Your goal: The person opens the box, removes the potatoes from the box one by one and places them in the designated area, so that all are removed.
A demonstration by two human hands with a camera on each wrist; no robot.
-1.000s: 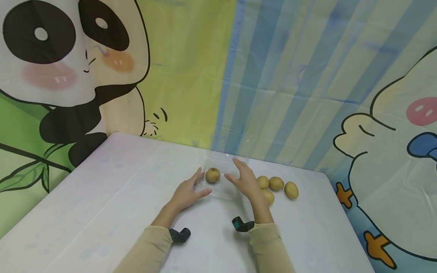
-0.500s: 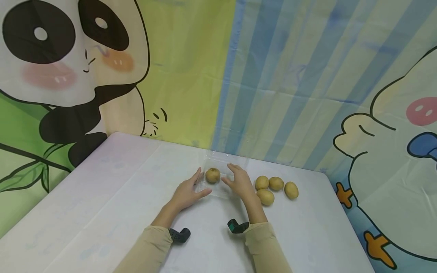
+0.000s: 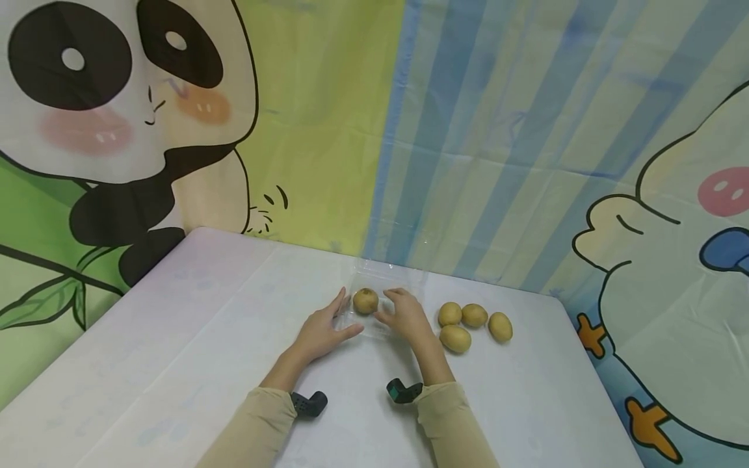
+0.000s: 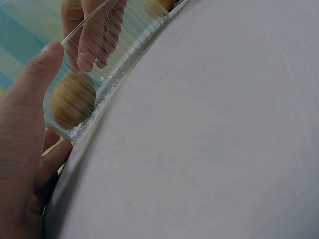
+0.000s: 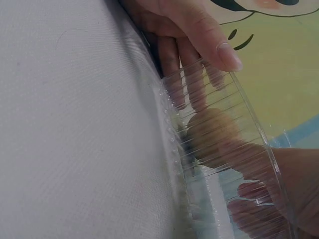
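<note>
A clear plastic box stands on the white table with one potato inside, near its left end. My left hand holds the box's left front corner. In the left wrist view, its thumb lies at the rim and its fingers are by the end wall. My right hand reaches into the box from the right. Its fingertips are at the potato, seen through the ribbed wall in both wrist views; contact is hard to tell. Its fingers are loosely bent, not wrapped round the potato.
Several loose potatoes lie on the white table to the right of the box, outside it. The box's clear raised lid leans at the back toward the striped curtain.
My right hand has moved left and down into the box, closer to the potato, uncovering the loose potatoes. My left hand and the potato in the box have stayed in place.
</note>
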